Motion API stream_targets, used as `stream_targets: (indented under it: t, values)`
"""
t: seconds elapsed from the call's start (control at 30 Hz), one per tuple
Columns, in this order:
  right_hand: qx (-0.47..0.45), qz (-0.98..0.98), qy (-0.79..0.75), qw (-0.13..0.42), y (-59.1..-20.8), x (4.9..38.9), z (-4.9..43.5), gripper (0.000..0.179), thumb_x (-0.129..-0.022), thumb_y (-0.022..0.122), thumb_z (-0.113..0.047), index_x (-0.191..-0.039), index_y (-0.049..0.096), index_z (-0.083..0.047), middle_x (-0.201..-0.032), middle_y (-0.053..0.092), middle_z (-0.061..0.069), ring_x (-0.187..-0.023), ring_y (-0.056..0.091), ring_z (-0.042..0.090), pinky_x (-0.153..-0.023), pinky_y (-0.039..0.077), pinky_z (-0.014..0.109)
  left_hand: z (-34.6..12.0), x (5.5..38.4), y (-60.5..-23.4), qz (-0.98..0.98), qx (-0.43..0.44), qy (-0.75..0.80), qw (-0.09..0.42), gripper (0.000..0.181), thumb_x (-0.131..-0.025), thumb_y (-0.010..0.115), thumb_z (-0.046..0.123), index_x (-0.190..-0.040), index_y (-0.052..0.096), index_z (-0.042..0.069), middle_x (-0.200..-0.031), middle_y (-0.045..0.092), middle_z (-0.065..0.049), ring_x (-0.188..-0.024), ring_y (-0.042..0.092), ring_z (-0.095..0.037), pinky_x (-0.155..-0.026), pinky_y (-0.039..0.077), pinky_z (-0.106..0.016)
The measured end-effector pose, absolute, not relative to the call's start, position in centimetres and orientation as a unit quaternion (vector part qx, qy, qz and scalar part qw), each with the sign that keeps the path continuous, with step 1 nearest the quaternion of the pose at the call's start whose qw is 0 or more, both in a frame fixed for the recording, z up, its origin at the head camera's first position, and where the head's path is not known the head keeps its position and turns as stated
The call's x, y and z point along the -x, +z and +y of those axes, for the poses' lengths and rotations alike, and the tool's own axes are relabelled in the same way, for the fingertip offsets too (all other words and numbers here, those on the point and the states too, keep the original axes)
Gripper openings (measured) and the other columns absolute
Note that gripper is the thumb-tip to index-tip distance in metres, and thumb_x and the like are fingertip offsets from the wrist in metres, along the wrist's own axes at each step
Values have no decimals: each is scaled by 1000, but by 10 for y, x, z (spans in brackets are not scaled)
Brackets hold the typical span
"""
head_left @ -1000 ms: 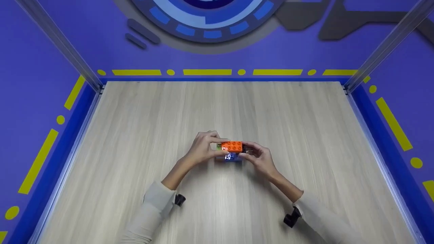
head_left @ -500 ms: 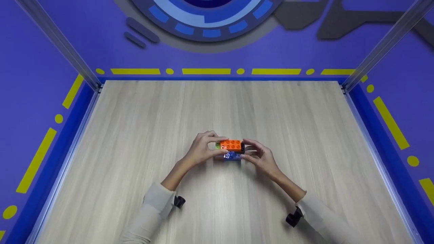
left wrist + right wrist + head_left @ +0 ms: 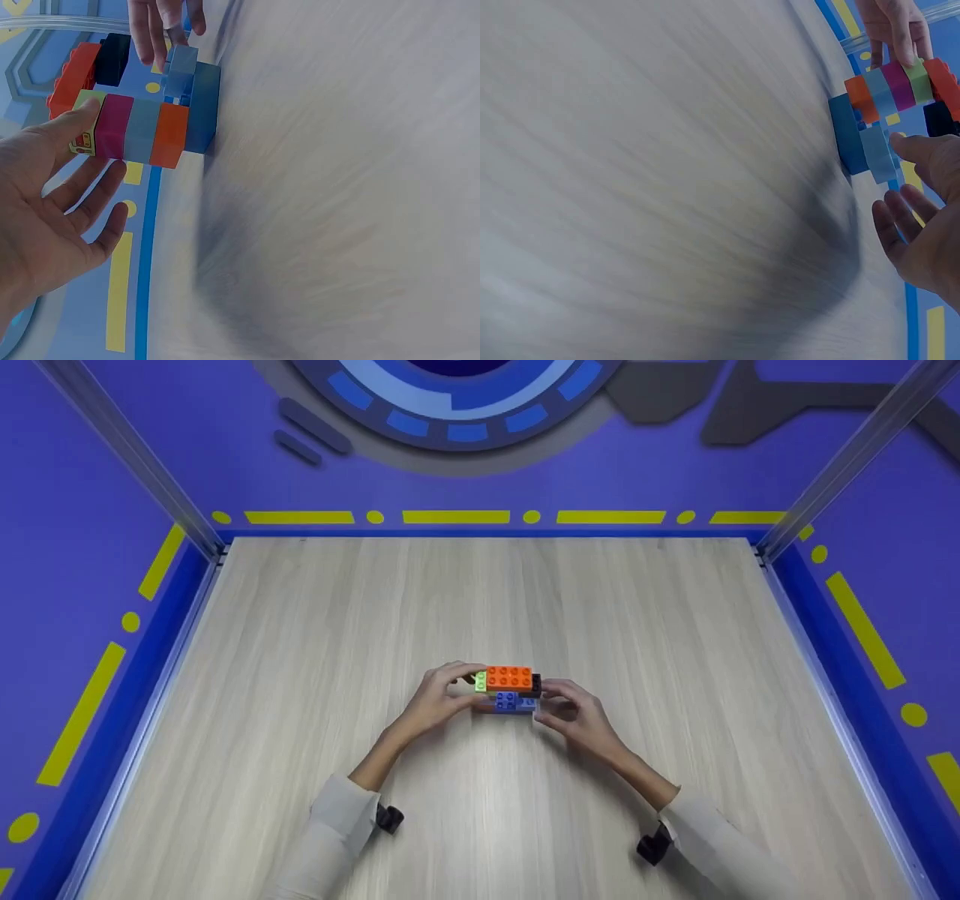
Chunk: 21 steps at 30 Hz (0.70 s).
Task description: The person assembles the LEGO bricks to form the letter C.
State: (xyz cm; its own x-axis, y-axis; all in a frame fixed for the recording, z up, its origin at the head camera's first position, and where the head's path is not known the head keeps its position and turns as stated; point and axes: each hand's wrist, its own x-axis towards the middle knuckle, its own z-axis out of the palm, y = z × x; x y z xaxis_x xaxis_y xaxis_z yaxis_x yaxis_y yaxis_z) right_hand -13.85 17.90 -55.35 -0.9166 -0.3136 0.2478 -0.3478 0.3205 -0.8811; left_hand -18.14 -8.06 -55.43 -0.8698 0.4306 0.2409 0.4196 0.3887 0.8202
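Note:
A structure of toy building bricks stands on the table between the two hands. On its blue base brick [image 3: 202, 109] rises a column of a small orange brick [image 3: 169, 135], a light blue one, a magenta brick [image 3: 114, 126] and a lime green brick [image 3: 481, 682]. A long orange brick [image 3: 509, 678] lies across the top, with a black brick [image 3: 536, 683] under its right end. My left hand [image 3: 439, 697] rests its thumb against the green brick, other fingers loosely spread. My right hand [image 3: 581, 712] hovers beside the lower light blue brick [image 3: 880, 154], fingers apart and loosely bent.
The pale wooden table [image 3: 337, 607] spreads around the bricks. Blue walls [image 3: 480, 495] with yellow markings and metal corner posts enclose its back and sides. A black wrist camera [image 3: 390, 818] sits on each sleeve.
My left hand has loosened from the orange brick and drawn back left, uncovering the green brick. My right hand has shifted slightly, its fingers lower beside the black brick. The bricks stay nearly in place.

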Motion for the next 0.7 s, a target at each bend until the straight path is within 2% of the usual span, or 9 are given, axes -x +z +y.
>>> stream_targets:
  t: [0.17,0.3,0.43,0.6,0.7]
  values:
    - [-226,-824,518,32,-563,140,174,45,-68,72,0,-111,57,2,-117,54,14,-101,54,34,-77,46,48,-79,185,-555,832,-236,501,7,43,-76,67,33,-115,58,18,-103,63,2,-91,58,-22,-77,46,-38]
    - [-226,-838,496,30,-582,146,173,50,-67,74,-5,-114,57,-5,-121,52,9,-104,53,25,-80,46,44,-79,188,-557,825,-207,524,44,42,-78,64,35,-116,57,18,-102,62,1,-89,57,-17,-76,46,-34]
    - [-227,-855,465,27,-592,148,172,55,-67,76,-13,-117,56,-13,-121,50,2,-96,52,17,-76,48,37,-79,192,-560,813,-185,544,94,41,-80,62,35,-116,56,16,-100,62,-1,-86,56,-14,-72,48,-32]
    - [-241,-851,466,26,-595,146,171,53,-67,76,-14,-116,57,-10,-116,50,2,-81,55,20,-66,48,32,-79,191,-555,789,-159,574,151,42,-83,61,26,-120,53,6,-99,60,-14,-82,58,-27,-62,48,-47]
    - [-243,-850,466,31,-595,145,170,51,-67,76,-15,-114,58,-9,-113,51,2,-72,56,22,-62,49,32,-79,188,-546,778,-146,587,169,47,-84,60,23,-125,45,3,-100,59,-17,-82,56,-35,-59,46,-48]
